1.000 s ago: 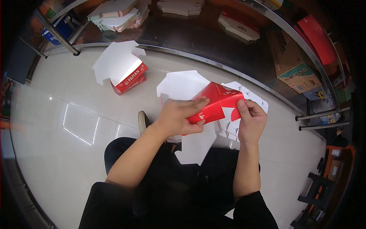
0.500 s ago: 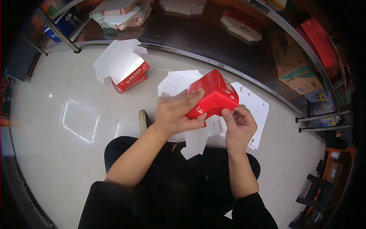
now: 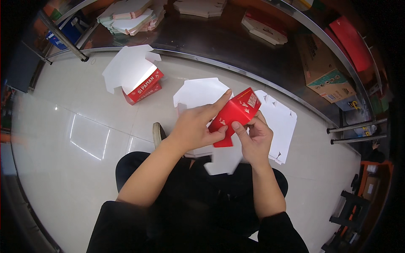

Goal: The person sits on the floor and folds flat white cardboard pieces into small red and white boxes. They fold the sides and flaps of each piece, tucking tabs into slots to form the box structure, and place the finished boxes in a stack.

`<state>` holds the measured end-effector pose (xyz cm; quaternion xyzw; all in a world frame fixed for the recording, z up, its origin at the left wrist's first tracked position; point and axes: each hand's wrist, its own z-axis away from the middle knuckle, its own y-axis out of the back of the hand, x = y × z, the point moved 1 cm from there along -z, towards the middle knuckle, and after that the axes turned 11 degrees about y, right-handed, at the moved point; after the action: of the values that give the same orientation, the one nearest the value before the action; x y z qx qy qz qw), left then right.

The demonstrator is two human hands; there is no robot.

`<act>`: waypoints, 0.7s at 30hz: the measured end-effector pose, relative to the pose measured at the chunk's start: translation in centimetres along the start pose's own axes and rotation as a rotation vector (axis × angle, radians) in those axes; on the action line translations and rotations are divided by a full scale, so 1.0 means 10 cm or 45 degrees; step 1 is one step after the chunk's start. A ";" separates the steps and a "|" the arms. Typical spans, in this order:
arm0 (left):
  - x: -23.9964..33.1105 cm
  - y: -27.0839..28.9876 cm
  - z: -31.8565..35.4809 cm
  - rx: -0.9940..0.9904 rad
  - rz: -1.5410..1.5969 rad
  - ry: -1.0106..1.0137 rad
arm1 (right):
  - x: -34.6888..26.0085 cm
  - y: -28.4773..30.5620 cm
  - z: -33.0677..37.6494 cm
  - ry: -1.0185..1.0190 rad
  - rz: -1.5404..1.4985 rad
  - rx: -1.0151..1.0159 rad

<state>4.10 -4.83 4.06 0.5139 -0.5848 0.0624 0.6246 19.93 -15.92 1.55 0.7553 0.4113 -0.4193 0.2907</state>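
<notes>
A red folding carton, partly folded, is between my two hands above my lap. My left hand grips its left side, with the index finger stretched along the upper edge and the thumb on the red face. On the lower right, my right hand pinches the carton, thumb in front and fingers behind its edge. A white flap hangs below the carton toward my lap. Flat white carton blanks lie behind it on the floor: one pile to the right, another blank to the left.
Nested red cartons with open white lids stand on the tiled floor at the left. A metal shelf runs across the back, bearing stacks of flat cartons. A brown cardboard box sits at its right end, near metal legs.
The carton has turned and tilted, and its side now looks flatter and narrower. My right hand has shifted left and slightly down along it. The hanging white flap has swung right.
</notes>
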 end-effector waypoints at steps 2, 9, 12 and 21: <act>-0.02 -0.01 -0.01 -0.074 0.046 0.026 | -0.03 0.00 -0.02 -0.030 0.061 -0.051; -0.28 -0.06 -0.11 0.173 0.827 0.445 | -0.03 0.08 -0.03 -0.339 0.476 -0.505; -0.29 0.04 -0.18 0.326 1.346 0.650 | -0.11 -0.03 -0.06 0.169 0.588 -0.514; -0.41 -0.08 -0.14 0.224 1.028 0.573 | -0.04 -0.11 0.00 -0.008 0.595 -0.292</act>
<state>4.31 -2.06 0.70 0.2700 -0.5806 0.4596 0.6155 18.87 -15.59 1.79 0.7907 0.2696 -0.2936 0.4646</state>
